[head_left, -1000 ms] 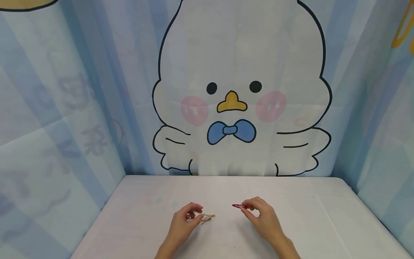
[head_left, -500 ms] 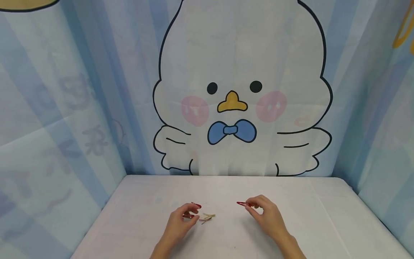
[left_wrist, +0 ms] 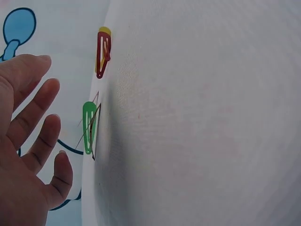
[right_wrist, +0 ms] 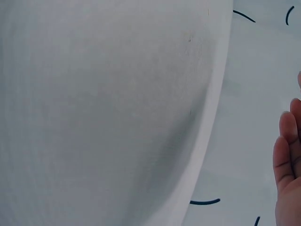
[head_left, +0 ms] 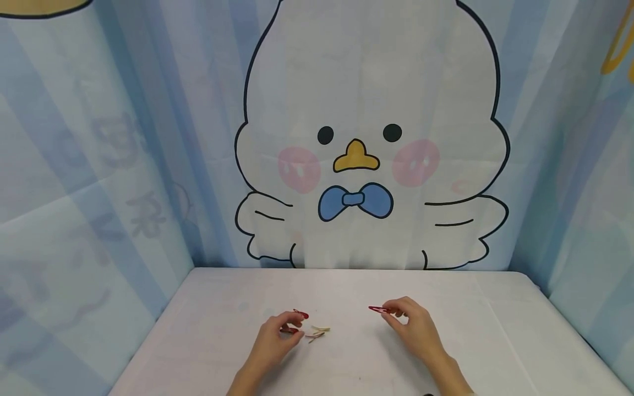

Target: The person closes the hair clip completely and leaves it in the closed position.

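Note:
In the head view my right hand (head_left: 415, 325) pinches a red snap hair clip (head_left: 378, 309) between thumb and fingers, above the white table. My left hand (head_left: 274, 340), fingers loosely bent, is over the left part of the table. A red hair clip (head_left: 301, 314) lies just beyond its fingertips, and another red clip (head_left: 289, 331) shows between fingers and thumb. Thin yellowish and reddish pieces (head_left: 317, 333) lie to their right. The left wrist view shows a red clip (left_wrist: 102, 54) overlapping a yellow one (left_wrist: 105, 30), and a green clip (left_wrist: 88, 127) with thin dark pins across it.
A white cloth covers the table (head_left: 495, 335). Behind it hangs a curtain (head_left: 356, 236) printed with a white cartoon bird, and blue striped curtains (head_left: 79, 220) stand at both sides. A small dark object (head_left: 428, 394) shows at the bottom edge.
My left hand has drawn back slightly to the left, uncovering the red clip beyond its fingers. My right hand has moved to the right and slightly away from me with its red clip.

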The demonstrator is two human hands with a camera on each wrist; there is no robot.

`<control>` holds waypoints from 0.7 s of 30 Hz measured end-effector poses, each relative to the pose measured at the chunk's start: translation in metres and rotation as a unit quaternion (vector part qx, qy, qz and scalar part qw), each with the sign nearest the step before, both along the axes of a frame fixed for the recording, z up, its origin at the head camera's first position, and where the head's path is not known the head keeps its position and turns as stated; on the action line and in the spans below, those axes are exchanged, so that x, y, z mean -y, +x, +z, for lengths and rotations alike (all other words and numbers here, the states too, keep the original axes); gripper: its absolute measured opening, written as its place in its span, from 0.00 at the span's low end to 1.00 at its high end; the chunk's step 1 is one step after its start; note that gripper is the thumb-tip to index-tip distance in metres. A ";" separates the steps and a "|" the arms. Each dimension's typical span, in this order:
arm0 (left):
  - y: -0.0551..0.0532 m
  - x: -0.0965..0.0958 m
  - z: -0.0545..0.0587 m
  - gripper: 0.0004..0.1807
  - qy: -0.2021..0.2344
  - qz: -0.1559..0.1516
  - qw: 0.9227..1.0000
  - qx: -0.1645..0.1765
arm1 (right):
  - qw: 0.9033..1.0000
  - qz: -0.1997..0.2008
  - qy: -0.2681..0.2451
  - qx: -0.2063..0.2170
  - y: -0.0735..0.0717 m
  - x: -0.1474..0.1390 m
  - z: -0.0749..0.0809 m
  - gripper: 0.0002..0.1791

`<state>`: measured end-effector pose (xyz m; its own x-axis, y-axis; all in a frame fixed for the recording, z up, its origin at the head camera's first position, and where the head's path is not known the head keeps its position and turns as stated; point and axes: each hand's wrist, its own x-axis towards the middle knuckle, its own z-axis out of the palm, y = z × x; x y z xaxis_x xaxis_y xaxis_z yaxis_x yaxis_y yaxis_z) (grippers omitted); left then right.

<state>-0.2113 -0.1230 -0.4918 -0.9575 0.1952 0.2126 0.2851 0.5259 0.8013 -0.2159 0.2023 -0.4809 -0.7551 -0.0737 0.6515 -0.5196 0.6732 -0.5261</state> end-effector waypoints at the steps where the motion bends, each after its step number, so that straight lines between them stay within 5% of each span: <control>1: -0.001 0.000 -0.001 0.14 -0.002 -0.003 1.000 -0.003 | 1.000 -0.004 0.001 0.008 -0.001 -0.001 0.000 0.15; 21: -0.009 0.002 -0.001 0.12 -0.090 -0.005 0.995 -0.038 | 0.994 -0.034 0.037 0.101 -0.013 -0.017 0.009 0.10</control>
<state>-0.2201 -0.1249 -0.4929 -0.9382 0.2451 0.2443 0.3461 0.6563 0.6705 -0.2292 0.2191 -0.4721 -0.8744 -0.0596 0.4814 -0.3608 0.7434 -0.5632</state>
